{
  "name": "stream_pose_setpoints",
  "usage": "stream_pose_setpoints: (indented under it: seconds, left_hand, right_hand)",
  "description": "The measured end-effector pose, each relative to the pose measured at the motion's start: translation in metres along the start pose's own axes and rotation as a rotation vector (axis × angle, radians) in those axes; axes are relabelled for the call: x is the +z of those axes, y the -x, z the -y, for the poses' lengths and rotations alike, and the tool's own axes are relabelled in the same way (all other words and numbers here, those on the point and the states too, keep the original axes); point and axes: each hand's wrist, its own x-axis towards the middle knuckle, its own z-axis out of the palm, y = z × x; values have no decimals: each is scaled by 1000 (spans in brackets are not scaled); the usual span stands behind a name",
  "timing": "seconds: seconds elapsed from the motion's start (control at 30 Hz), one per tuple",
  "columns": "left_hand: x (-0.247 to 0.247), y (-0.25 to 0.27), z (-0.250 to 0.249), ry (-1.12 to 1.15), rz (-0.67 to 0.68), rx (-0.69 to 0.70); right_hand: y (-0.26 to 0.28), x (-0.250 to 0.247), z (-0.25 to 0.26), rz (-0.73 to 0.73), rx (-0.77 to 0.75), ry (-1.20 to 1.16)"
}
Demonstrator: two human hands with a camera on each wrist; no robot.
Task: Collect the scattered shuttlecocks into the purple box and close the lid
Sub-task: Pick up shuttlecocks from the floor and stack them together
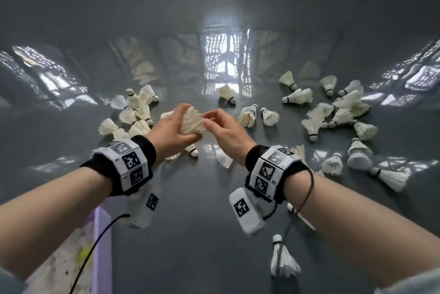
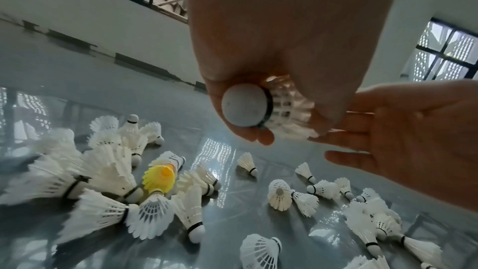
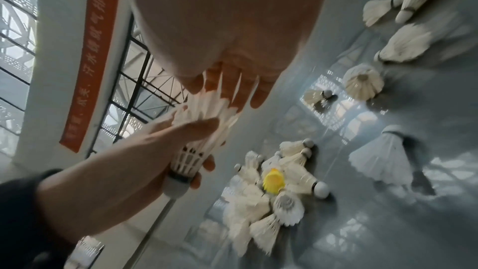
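My left hand [image 1: 176,131] grips a white feather shuttlecock [image 1: 191,122] above the grey floor, its cork [image 2: 245,107] pointing back at the wrist and the fingers [image 2: 248,134] curled round its base. My right hand [image 1: 221,124] meets it from the right. Its straight fingers [image 3: 232,89] touch the feather tips [image 3: 204,105] and the thumb [image 2: 341,156] stands apart. The purple box [image 1: 104,258] is open at the lower left under my left forearm, with blurred shuttlecocks inside. Many white shuttlecocks lie scattered on the floor in a left cluster [image 1: 135,112] and a right cluster [image 1: 338,112].
A yellow shuttlecock [image 2: 159,177] lies in the left pile. One white shuttlecock [image 1: 282,260] lies close by under my right forearm. Two more [image 1: 259,115] lie just right of my hands. The glossy floor [image 1: 214,31] reflects windows, and a white wall [image 2: 103,17] rises beyond.
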Motion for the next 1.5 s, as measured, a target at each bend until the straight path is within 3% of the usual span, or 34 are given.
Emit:
stream_pose_setpoints:
  seconds: [0.17,0.23,0.37,0.57,0.67,0.8,1.0,1.1,1.2,1.37,1.5]
  left_hand:
    - [35,-35,6,232,-18,-28]
    - [44,-45,-1,293,13,-16]
    - [37,-59,-40,369,125,31]
    - [7,-93,-112,414,240,119]
    - [10,-101,-132,371,232,138]
    - [7,-98,-136,313,217,62]
    - [-10,-104,-140,195,79,42]
    - [19,-101,-124,292,92,-63]
    - [63,-82,-89,190,107,-99]
    - [98,-48,-38,-87,259,-4]
    - [111,-31,0,-172,299,-14]
  right_hand:
    - [3,-72,-43,-307,200,192]
    - [12,-102,-51,-289,358,368]
    - [24,-152,-45,-105,657,651]
    - [9,-174,-72,-183,863,696]
    - [4,-166,-97,-138,841,767]
    - [1,-147,-127,-111,817,738]
    - [3,-125,-147,-124,838,640]
    - [4,-121,-161,-174,842,589]
    - [2,-115,-171,-229,800,526]
    - [-5,-96,-181,-255,615,526]
    - [-17,-77,-158,-306,271,395]
